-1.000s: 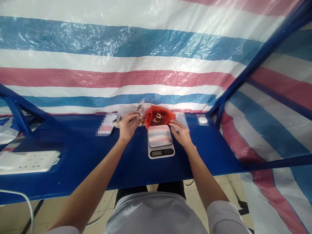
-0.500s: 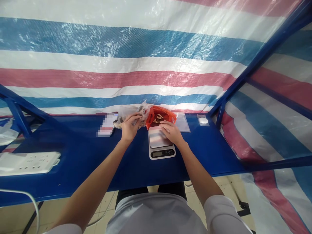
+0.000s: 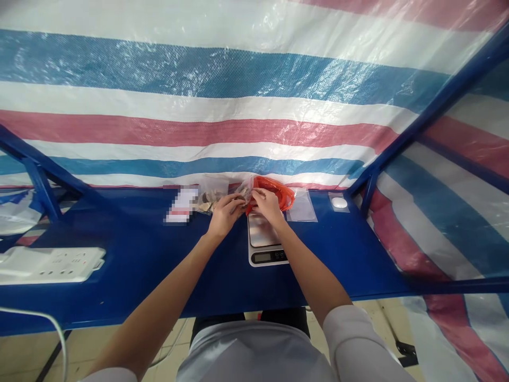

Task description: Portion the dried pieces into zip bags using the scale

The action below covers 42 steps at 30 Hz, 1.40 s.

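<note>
My left hand (image 3: 227, 216) is closed on the gathered part of a clear plastic bag (image 3: 245, 188), just left of the scale. Close beside it, my right hand (image 3: 269, 206) has its fingers pinched at the edge of the same bag. Pale brown dried pieces (image 3: 205, 206) show through the clear plastic at the left. Behind my right hand lies an open red plastic bag (image 3: 277, 189), its contents mostly hidden from me now. A kitchen scale (image 3: 262, 236) with a shiny plate sits under my right wrist, its display facing me.
Flat clear bags (image 3: 303, 206) lie right of the red bag, and a small packet with a white oval item (image 3: 339, 202) is further right. A white power strip (image 3: 59, 264) rests on the blue table (image 3: 151, 265) at left. Striped sheeting (image 3: 222, 127) hangs behind.
My right hand has moved left from the red bag's opening to the clear bag, close to my left hand. The pieces inside the red bag are now covered from view.
</note>
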Each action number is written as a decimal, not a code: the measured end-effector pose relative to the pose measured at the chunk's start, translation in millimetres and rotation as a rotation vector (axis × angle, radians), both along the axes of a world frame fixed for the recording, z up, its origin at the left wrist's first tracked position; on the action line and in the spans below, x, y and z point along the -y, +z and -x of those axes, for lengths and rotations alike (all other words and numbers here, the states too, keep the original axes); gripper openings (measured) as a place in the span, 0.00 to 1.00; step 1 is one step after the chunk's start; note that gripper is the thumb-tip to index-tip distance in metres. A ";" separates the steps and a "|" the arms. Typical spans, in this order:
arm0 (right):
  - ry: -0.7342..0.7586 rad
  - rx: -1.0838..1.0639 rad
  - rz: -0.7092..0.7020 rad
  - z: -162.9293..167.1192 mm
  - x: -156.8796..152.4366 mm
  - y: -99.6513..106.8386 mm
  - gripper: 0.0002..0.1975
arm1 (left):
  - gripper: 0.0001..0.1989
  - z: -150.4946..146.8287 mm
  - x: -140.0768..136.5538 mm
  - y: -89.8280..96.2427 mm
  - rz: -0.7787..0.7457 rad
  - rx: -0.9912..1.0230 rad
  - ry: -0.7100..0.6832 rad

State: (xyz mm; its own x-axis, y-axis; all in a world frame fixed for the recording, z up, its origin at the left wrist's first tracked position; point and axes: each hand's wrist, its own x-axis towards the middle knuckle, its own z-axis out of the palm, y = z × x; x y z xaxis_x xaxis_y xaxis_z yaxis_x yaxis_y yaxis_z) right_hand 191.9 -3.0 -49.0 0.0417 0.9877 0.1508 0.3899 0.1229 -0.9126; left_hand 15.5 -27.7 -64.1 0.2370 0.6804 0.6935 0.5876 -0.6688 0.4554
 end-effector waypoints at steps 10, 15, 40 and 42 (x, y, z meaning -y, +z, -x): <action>0.016 -0.044 0.126 -5.2 -10.1 4.5 0.11 | 0.17 3.4 -1.3 -0.9 0.269 -0.090 -0.216; 0.034 0.027 0.090 -5.1 -9.6 4.9 0.07 | 0.22 14.4 -16.6 12.2 0.444 0.076 -0.186; 0.065 -0.268 0.056 -15.4 -9.4 -5.1 0.14 | 0.25 40.5 -64.5 70.7 0.532 0.068 -0.130; 0.067 -0.257 0.041 -13.4 -11.3 -1.1 0.13 | 0.27 47.6 -56.9 74.3 0.551 0.101 -0.108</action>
